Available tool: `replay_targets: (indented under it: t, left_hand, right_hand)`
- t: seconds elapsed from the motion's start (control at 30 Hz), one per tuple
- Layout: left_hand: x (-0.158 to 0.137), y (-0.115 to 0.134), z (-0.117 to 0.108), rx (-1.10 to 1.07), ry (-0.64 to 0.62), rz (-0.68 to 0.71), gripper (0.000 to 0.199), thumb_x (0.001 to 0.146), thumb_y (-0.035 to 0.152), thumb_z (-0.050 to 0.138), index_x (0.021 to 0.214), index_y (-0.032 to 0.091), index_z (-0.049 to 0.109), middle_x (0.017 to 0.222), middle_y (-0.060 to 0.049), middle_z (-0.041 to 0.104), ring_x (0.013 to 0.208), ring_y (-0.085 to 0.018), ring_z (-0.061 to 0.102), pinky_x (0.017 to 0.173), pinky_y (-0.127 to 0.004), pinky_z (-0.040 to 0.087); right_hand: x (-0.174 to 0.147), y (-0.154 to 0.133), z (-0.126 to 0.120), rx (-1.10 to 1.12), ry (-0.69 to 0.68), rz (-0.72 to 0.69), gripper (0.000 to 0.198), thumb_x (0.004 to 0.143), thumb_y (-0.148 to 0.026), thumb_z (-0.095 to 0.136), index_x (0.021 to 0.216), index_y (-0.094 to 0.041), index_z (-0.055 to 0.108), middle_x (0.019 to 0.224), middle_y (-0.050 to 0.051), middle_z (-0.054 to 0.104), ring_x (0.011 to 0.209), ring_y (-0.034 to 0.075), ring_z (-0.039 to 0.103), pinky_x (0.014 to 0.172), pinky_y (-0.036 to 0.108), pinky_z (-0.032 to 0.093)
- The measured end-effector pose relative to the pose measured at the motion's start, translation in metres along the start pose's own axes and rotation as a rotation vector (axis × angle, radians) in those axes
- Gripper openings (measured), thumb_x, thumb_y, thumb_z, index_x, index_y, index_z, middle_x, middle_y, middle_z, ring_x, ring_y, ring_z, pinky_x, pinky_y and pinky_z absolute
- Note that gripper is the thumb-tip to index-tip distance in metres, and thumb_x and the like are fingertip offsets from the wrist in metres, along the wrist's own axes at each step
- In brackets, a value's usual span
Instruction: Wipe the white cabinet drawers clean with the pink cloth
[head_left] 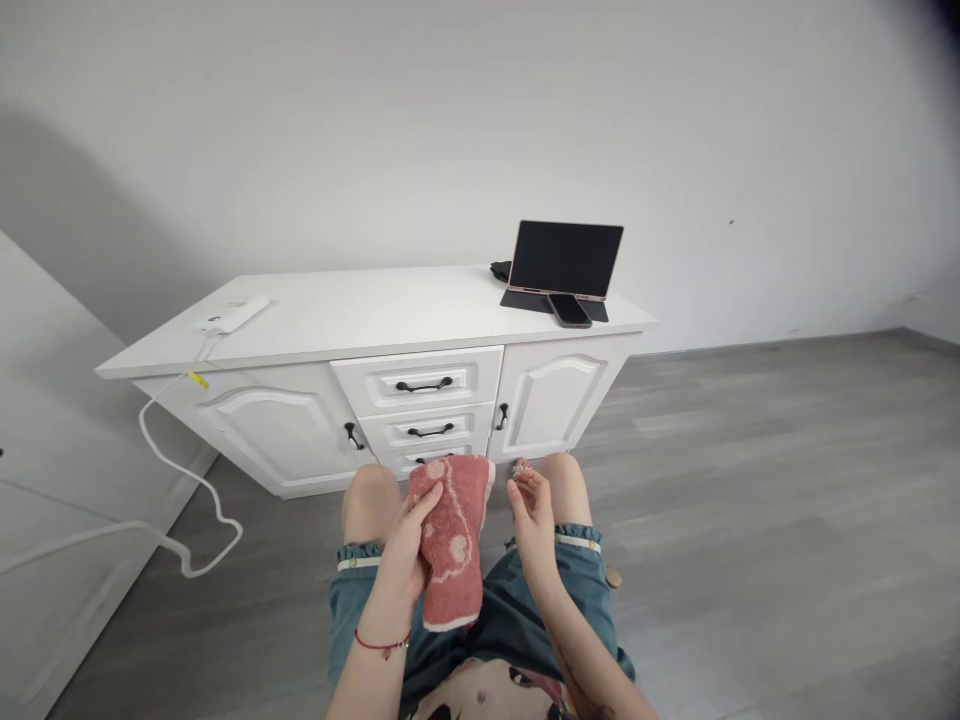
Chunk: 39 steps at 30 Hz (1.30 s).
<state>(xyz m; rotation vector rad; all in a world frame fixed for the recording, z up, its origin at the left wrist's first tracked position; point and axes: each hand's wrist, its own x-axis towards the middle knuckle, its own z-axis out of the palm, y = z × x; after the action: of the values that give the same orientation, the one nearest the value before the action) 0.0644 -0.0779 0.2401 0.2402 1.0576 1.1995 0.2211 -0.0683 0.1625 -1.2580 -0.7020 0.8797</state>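
My left hand (411, 545) is closed on a folded pink towel (461, 535) with pale heart shapes and white edging. The thumb lies across its upper left face, and the fingers are hidden behind the cloth. To the right of the towel and apart from it is my right hand (534, 515), its fingers curled in. At those fingertips shows a small pink and silvery thing (521, 467), too small to name. Both hands are above my lap, between my knees.
Ahead stands a white cabinet (360, 310) with drawers and doors. On it are a tablet on a stand (566, 258), a phone (569, 310), a black item (501, 270) and a white power strip (238, 316). Its white cable (191, 472) hangs at the left.
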Motion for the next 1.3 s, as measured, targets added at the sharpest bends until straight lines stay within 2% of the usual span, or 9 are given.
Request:
replay_targets:
  t: [0.1, 0.2, 0.3, 0.53, 0.63, 0.8, 0.97, 1.17, 1.3]
  left_hand:
    - [0.004, -0.009, 0.001, 0.051, 0.024, 0.118, 0.043, 0.061, 0.031, 0.085, 0.099, 0.018, 0.071, 0.094, -0.008, 0.078, 0.090, -0.025, 0.072, 0.080, -0.034, 0.056]
    - [0.007, -0.018, 0.003, 0.101, -0.059, 0.209, 0.045, 0.064, 0.035, 0.083, 0.105, 0.019, 0.070, 0.111, -0.010, 0.074, 0.104, -0.025, 0.068, 0.089, -0.035, 0.053]
    - [0.010, -0.022, 0.002, 0.191, -0.089, 0.292, 0.045, 0.068, 0.038, 0.079, 0.109, 0.021, 0.068, 0.117, -0.009, 0.072, 0.110, -0.025, 0.065, 0.096, -0.037, 0.049]
    - [0.012, -0.013, -0.001, 0.536, -0.034, 0.645, 0.050, 0.067, 0.035, 0.080, 0.112, 0.024, 0.064, 0.127, -0.010, 0.064, 0.127, -0.027, 0.052, 0.109, -0.038, 0.036]
    - [0.012, -0.014, 0.001, 0.376, -0.079, 0.450, 0.060, 0.064, 0.036, 0.082, 0.119, 0.025, 0.059, 0.124, -0.010, 0.066, 0.118, -0.027, 0.059, 0.098, -0.038, 0.046]
    - [0.015, -0.016, -0.001, 0.269, -0.154, 0.151, 0.045, 0.066, 0.043, 0.081, 0.100, 0.018, 0.066, 0.104, -0.009, 0.073, 0.097, -0.024, 0.068, 0.086, -0.035, 0.052]
    - [0.015, -0.014, -0.003, 0.309, -0.143, 0.180, 0.039, 0.071, 0.049, 0.075, 0.093, 0.018, 0.069, 0.097, -0.008, 0.075, 0.095, -0.023, 0.068, 0.084, -0.032, 0.051]
    - [0.025, -0.025, -0.006, 0.371, -0.096, 0.241, 0.046, 0.071, 0.052, 0.073, 0.102, 0.021, 0.060, 0.094, -0.007, 0.073, 0.086, -0.023, 0.069, 0.078, -0.034, 0.052]
    - [0.051, -0.034, -0.015, 0.609, 0.036, 0.459, 0.056, 0.069, 0.052, 0.073, 0.111, 0.021, 0.051, 0.086, -0.005, 0.067, 0.068, -0.023, 0.065, 0.066, -0.037, 0.050]
  right_hand:
    - [-0.012, -0.009, 0.004, 0.052, -0.143, -0.052, 0.045, 0.078, -0.050, 0.069, 0.112, -0.023, 0.060, 0.121, 0.010, 0.062, 0.114, 0.023, 0.057, 0.101, 0.040, 0.044]
    - [-0.029, -0.019, 0.011, 0.193, -0.370, 0.148, 0.052, 0.076, -0.044, 0.074, 0.124, -0.028, 0.060, 0.134, 0.005, 0.059, 0.126, 0.022, 0.052, 0.109, 0.038, 0.038]
    - [-0.042, -0.023, 0.017, 0.330, -0.486, 0.403, 0.048, 0.074, -0.044, 0.077, 0.117, -0.027, 0.066, 0.124, 0.004, 0.067, 0.119, 0.023, 0.058, 0.105, 0.039, 0.042]
    - [-0.042, -0.029, 0.018, 0.547, -0.445, 0.599, 0.041, 0.067, -0.030, 0.083, 0.105, -0.020, 0.070, 0.098, 0.005, 0.075, 0.084, 0.022, 0.071, 0.085, 0.037, 0.054]
    - [-0.037, -0.032, 0.018, 0.636, -0.378, 0.664, 0.044, 0.067, -0.030, 0.082, 0.107, -0.022, 0.068, 0.101, 0.004, 0.075, 0.091, 0.023, 0.071, 0.087, 0.038, 0.054]
    - [-0.032, -0.033, 0.019, 0.661, -0.397, 0.814, 0.048, 0.072, -0.038, 0.077, 0.114, -0.019, 0.064, 0.100, 0.006, 0.076, 0.097, 0.025, 0.070, 0.086, 0.040, 0.054]
    - [-0.029, -0.030, 0.021, 0.642, -0.306, 0.658, 0.040, 0.069, -0.033, 0.081, 0.104, -0.023, 0.066, 0.098, 0.002, 0.076, 0.091, 0.021, 0.071, 0.089, 0.037, 0.053]
    - [-0.028, -0.015, 0.020, 0.690, -0.481, 0.888, 0.044, 0.068, -0.048, 0.078, 0.098, -0.017, 0.069, 0.091, 0.009, 0.076, 0.094, 0.028, 0.070, 0.085, 0.044, 0.054]
    - [-0.023, -0.003, 0.020, 0.703, -0.580, 0.930, 0.050, 0.071, -0.057, 0.071, 0.099, -0.015, 0.070, 0.090, 0.011, 0.075, 0.092, 0.029, 0.070, 0.083, 0.045, 0.054]
